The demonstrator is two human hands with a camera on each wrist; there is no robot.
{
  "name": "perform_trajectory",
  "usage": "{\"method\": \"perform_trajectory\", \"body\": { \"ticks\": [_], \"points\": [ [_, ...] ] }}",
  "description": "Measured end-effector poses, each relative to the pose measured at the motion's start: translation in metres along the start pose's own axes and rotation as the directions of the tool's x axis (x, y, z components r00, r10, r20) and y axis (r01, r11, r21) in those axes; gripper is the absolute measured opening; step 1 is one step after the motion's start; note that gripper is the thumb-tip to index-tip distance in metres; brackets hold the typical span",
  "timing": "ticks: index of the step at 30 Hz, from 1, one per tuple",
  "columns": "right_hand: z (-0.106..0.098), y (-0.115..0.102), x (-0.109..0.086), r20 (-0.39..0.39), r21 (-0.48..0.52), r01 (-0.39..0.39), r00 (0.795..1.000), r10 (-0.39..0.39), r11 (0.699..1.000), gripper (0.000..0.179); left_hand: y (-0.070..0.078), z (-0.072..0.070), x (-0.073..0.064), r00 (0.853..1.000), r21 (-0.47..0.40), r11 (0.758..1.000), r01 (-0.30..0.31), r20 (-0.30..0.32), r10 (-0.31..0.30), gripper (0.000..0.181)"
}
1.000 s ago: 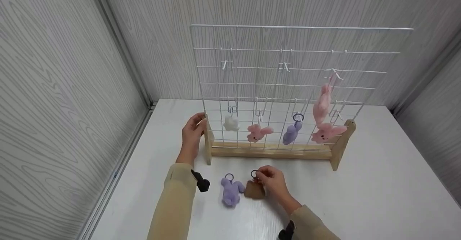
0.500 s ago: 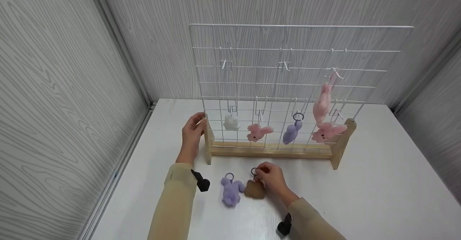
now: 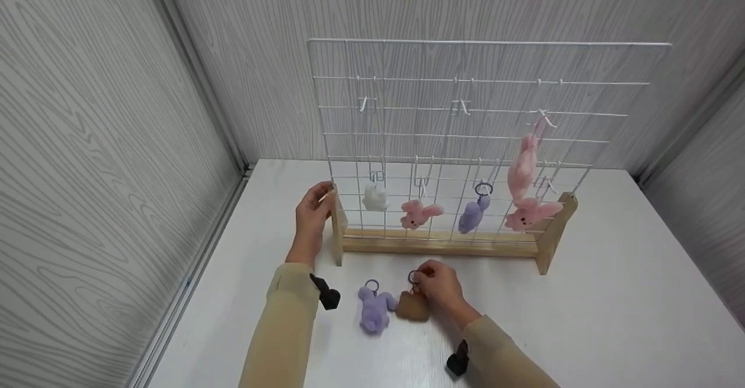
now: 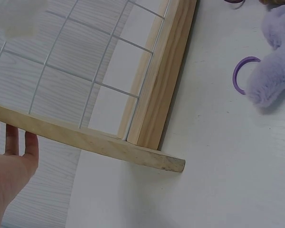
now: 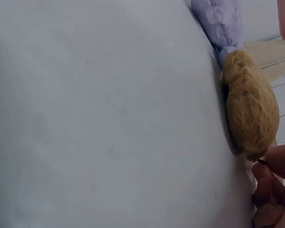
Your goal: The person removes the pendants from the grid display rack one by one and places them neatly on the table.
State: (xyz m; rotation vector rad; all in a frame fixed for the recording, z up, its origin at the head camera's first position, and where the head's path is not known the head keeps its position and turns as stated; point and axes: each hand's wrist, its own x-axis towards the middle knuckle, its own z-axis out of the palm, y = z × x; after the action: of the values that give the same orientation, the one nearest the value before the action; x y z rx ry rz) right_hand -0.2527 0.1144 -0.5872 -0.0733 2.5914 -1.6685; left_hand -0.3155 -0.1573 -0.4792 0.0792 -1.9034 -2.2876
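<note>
My left hand holds the left wooden upright of a white wire grid display rack; in the left wrist view its fingers lie against the upright's outer side. My right hand pinches the dark ring of a brown plush keychain, which rests on the table in front of the rack. In the right wrist view the brown plush lies beside the fingertips, with little of the ring showing. Just left of it lies a purple plush keychain with its ring toward the rack.
A white plush, a pink plush, a purple plush and long pink plush toys hang on the rack's hooks. Two upper hooks carry nothing. Pale wood-grain walls enclose the white table.
My right hand has shifted slightly toward the rack, keeping its pinch at the brown keychain's ring. The left hand stays on the upright.
</note>
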Motion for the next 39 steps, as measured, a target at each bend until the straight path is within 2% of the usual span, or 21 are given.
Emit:
{"method": "perform_trajectory", "body": {
  "ticks": [5,10,18,25,30,36,39],
  "points": [
    [-0.001,0.001,0.001,-0.048,-0.054,0.014,0.999,-0.017,0.998,0.004,0.001,0.0,0.001,1.0,-0.033,0.999,0.004,0.005,-0.004,0.036],
    [-0.005,0.002,0.001,-0.08,-0.035,0.026,0.996,-0.029,0.999,0.004,-0.001,-0.002,0.002,1.0,-0.044,0.999,0.014,0.022,-0.013,0.037],
    [-0.017,0.001,-0.005,-0.097,0.071,0.039,0.995,-0.032,0.997,0.012,0.0,-0.001,0.0,1.0,-0.008,1.0,0.0,0.002,0.0,0.035],
    [-0.027,0.0,-0.008,-0.087,0.139,-0.001,0.996,0.013,0.99,0.021,-0.001,0.0,0.0,1.0,0.001,1.0,-0.009,-0.006,0.009,0.035],
    [-0.034,-0.007,-0.014,-0.096,0.174,0.052,0.995,-0.036,0.983,0.022,0.0,0.0,-0.001,1.0,-0.009,1.0,0.006,-0.004,-0.006,0.035],
    [-0.047,-0.034,-0.032,-0.107,0.2,0.162,0.984,-0.143,0.966,0.016,0.014,0.002,-0.009,0.999,-0.021,1.0,0.016,0.03,-0.015,0.035],
    [-0.053,-0.043,-0.038,-0.102,0.203,0.167,0.984,-0.149,0.965,0.016,0.019,0.003,-0.012,0.999,-0.003,1.0,0.013,0.03,-0.012,0.035]
  ]
}}
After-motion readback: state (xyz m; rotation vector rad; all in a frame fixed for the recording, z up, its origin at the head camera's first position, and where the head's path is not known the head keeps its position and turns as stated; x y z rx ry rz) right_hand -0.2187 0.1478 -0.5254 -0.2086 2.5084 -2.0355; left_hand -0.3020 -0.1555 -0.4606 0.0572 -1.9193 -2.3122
